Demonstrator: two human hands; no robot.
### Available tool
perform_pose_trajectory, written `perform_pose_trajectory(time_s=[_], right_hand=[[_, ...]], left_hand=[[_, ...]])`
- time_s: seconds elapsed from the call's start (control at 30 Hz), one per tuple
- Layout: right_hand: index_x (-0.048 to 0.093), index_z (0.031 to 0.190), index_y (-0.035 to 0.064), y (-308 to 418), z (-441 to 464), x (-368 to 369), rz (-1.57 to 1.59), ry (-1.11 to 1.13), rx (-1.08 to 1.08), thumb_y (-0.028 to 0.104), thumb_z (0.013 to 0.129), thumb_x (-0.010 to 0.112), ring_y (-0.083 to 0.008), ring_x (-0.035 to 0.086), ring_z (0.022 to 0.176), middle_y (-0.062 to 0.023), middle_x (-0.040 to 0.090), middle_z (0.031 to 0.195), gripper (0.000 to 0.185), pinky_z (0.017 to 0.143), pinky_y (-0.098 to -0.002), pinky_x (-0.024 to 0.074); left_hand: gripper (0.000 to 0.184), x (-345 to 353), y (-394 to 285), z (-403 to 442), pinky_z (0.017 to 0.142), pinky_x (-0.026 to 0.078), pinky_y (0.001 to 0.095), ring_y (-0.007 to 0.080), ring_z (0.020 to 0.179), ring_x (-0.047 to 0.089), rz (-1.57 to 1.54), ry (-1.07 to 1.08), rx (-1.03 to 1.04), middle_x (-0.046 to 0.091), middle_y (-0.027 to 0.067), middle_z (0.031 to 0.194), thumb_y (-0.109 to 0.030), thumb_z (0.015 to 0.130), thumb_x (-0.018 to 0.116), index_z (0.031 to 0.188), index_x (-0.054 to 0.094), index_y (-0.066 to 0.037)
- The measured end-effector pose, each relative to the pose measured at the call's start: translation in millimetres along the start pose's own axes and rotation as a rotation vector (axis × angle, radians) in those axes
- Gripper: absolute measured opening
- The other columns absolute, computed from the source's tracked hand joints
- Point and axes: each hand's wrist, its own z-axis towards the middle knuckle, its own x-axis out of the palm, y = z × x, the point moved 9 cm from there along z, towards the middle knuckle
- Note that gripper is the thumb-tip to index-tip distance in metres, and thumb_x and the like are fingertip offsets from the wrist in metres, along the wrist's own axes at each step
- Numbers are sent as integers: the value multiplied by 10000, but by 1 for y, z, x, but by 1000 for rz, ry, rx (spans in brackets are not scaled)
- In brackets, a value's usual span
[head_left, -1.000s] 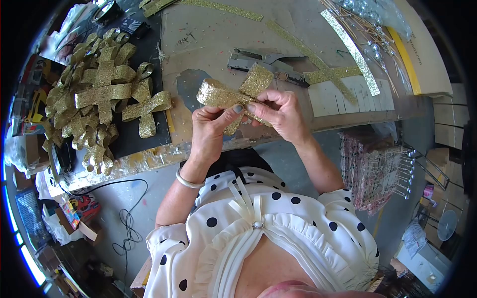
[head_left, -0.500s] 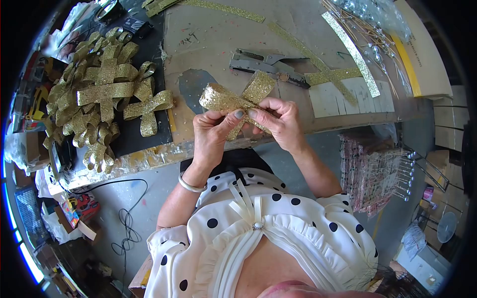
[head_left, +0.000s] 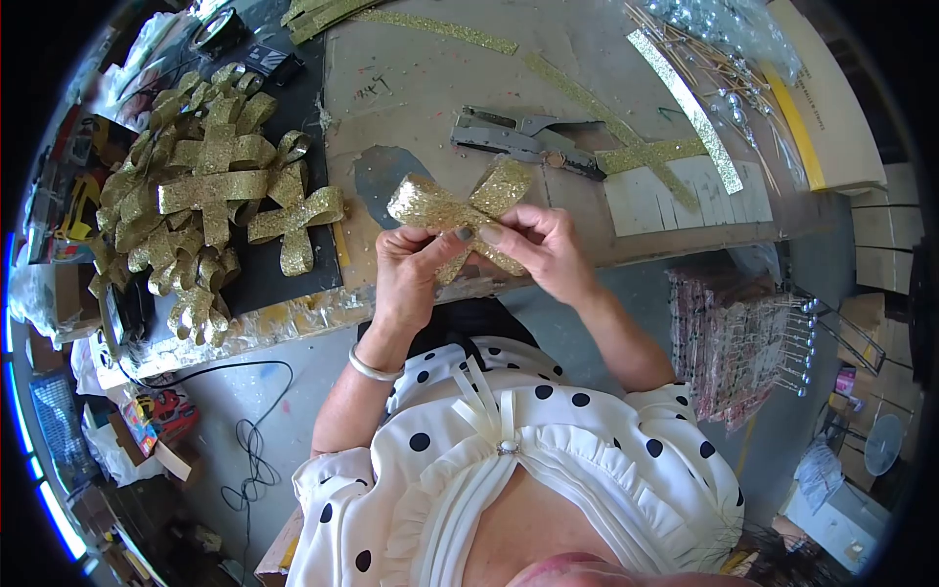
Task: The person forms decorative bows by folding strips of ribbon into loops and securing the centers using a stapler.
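Brown and scuffed, the worktable (head_left: 391, 108) stretches across my head view, with a grey floor (head_left: 323, 421) below its near edge and a loose black cable (head_left: 256, 440) lying on it. Just over that edge I have the gold glitter bow (head_left: 421, 203), its looped arms crossing at the middle. My left hand (head_left: 406, 277) pinches it low on the left side of the crossing, thumb on top, fingers tucked beneath. My right hand (head_left: 550, 256) grips close to the same crossing from the right, thumb and fingers drawn together; the two thumbs are near each other. I cannot tell whether the bow touches the table.

Beyond it sits a grey stapler (head_left: 528, 145), near some crossed gold strips (head_left: 587, 96) and a pale sheet (head_left: 709, 203). To the left, a pile of gold bows (head_left: 210, 191) rests on a black mat (head_left: 259, 276). Farther right I see a silver strip (head_left: 685, 110) beside thin sticks (head_left: 753, 108) with silver beads, then a carton (head_left: 841, 117).
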Motion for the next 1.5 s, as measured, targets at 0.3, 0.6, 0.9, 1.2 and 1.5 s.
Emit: perform_pose_trajectory(time_s=[0.3, 0.6, 0.9, 1.2, 1.5], right_hand=[[517, 1112, 16, 51, 63, -59, -1704, -63, -578, 471, 666, 698, -248, 500, 1034, -121, 490, 1138, 662, 849, -353, 412], [509, 1121, -31, 29, 88, -82, -813, 213, 333, 327, 684, 692, -166, 539, 907, -127, 497, 1056, 594, 755, -270, 436], [451, 1142, -26, 60, 0, -32, -884, 372, 42, 9, 638, 553, -253, 557, 951, -148, 538, 1051, 516, 838, -350, 432], [408, 1115, -10, 78, -8, -11, -1263, 413, -308, -32, 557, 655, -344, 486, 1023, -169, 480, 1057, 610, 878, -374, 390], [412, 1102, 20, 84, -11, -9, -1404, 403, -410, -44, 526, 688, -332, 472, 1026, -150, 457, 1043, 642, 907, -405, 364]], left_hand=[[51, -25, -34, 1, 574, 501, 241, 116, 626, 597, -55, 39, 22, 642, 59, 746, -22, 761, 644, 799, 657, 9], [73, -39, -61, 2, 604, 487, 230, 101, 645, 590, 36, -33, 178, 647, 60, 759, -11, 748, 656, 817, 653, 12], [90, -27, -79, -4, 624, 472, 208, 91, 651, 592, 154, -27, 298, 650, 57, 757, -33, 762, 659, 843, 650, 6], [101, -7, -80, -6, 626, 472, 201, 74, 665, 582, 259, 52, 340, 649, 45, 776, -8, 763, 648, 861, 646, 18], [191, 8, -93, -9, 622, 467, 228, 120, 692, 591, 562, 132, 496, 634, 78, 774, 46, 645, 659, 834, 645, 32]])
